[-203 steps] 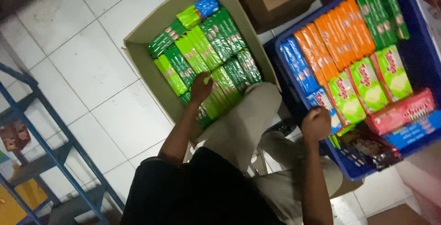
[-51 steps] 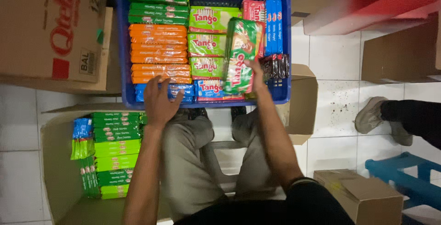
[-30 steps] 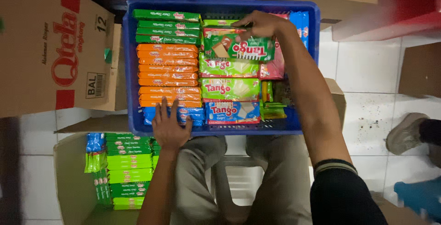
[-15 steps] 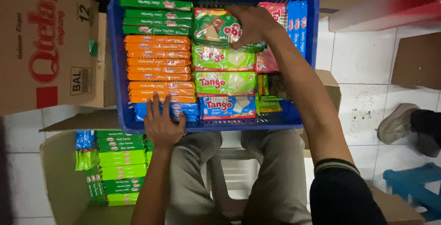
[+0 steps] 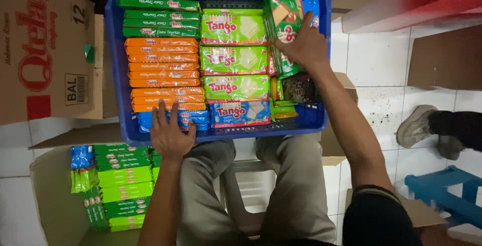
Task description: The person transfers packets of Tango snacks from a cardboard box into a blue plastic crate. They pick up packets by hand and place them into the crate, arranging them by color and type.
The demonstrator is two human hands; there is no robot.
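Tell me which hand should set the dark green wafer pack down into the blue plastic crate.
Right. The right hand already grips the dark green wafer pack over the far right side of the blue plastic crate; the left hand rests on the near rim, probably steadying it.

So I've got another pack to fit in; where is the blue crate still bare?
Bare mesh shows along the blue crate's right wall, near corner, beside the small green packs. Left and middle columns are packed tight. The right hand holds a green wafer pack over the far right.

White tiled floor [image 5: 376, 70]: cardboard boxes [image 5: 45, 45], blue stool [image 5: 447, 191].
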